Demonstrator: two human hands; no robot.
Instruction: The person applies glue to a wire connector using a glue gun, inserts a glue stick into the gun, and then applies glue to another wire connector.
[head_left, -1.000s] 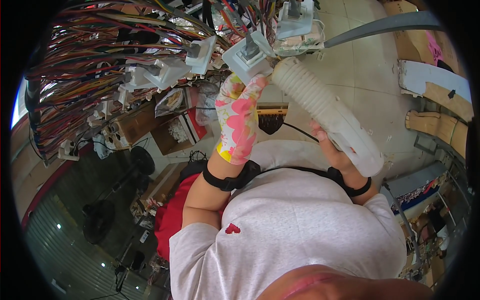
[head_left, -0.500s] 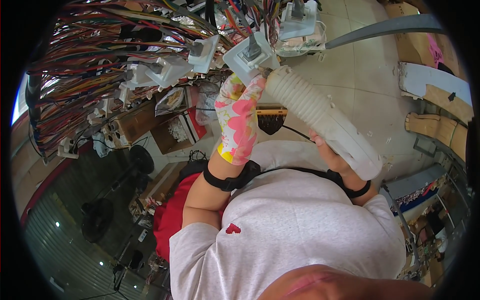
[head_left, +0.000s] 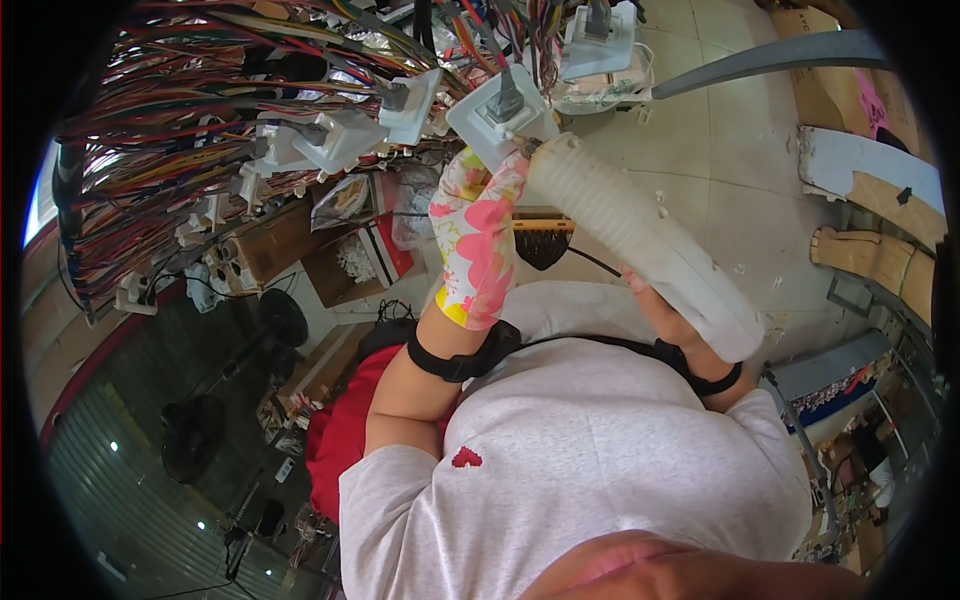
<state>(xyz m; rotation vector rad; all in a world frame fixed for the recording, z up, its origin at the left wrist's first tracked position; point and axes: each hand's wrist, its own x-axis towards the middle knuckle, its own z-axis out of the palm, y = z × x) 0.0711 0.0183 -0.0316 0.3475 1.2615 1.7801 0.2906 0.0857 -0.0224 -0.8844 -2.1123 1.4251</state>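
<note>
My right hand [head_left: 655, 300] is wrapped round the underside of a bulky white glue gun [head_left: 650, 245] with a ribbed barrel. Its narrow nozzle points up and left, at the lower right edge of a white square plastic holder [head_left: 484, 128]. A grey connector [head_left: 505, 100] with a bundle of wires sits in that holder. My left hand [head_left: 480, 180], in a floral pink, white and yellow glove, pinches the holder's lower edge; most of its fingers are hidden behind it.
Similar white holders [head_left: 408, 112] with wires hang alongside, below a dense mass of coloured wires [head_left: 200, 110]. A grey curved bar [head_left: 770, 60] crosses the upper right. Beneath are an open carton [head_left: 335, 280], a dark-bristled brush [head_left: 543, 246] and black fans [head_left: 195, 440]. Cardboard [head_left: 870, 265] stands at right.
The glue gun has shifted very slightly, its barrel tilting a little toward the left. Both hands otherwise stay in place.
</note>
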